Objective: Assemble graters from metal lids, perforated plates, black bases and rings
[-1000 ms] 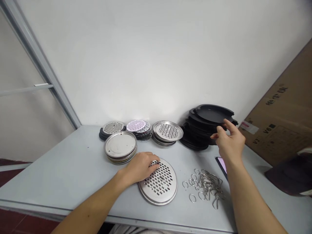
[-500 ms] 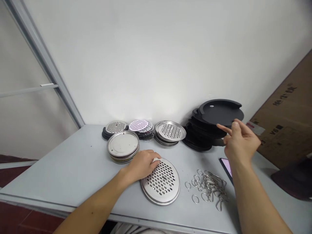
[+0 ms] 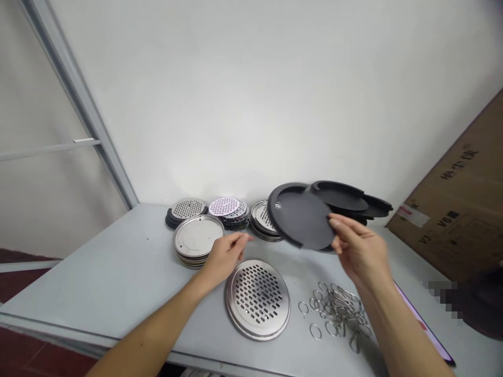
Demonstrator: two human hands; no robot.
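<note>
My right hand (image 3: pixel 363 254) pinches the edge of a black round plate (image 3: pixel 304 217) with a raised rim around part of it, held tilted above the table. My left hand (image 3: pixel 226 256) hovers just beyond the upper left of a round metal plate with slots (image 3: pixel 258 293), its fingers drawn together with nothing seen in them. That slotted plate lies flat near the table's front edge, apparently on top of another metal disc. Behind my right hand stands a pile of similar black plates (image 3: pixel 340 196).
Metal rings and clips (image 3: pixel 340 309) lie heaped at the right, beside a phone (image 3: pixel 426 327). Along the wall stand stacks of plain metal lids (image 3: pixel 198 235), black-rimmed slotted discs (image 3: pixel 188 209), patterned discs (image 3: pixel 226 207) and slotted plates (image 3: pixel 261 217). A cardboard box (image 3: pixel 451 209) bounds the right side.
My right hand has taken a black plate off the pile and brought it leftward. My left hand has come off the slotted metal plate, which stays on the table.
</note>
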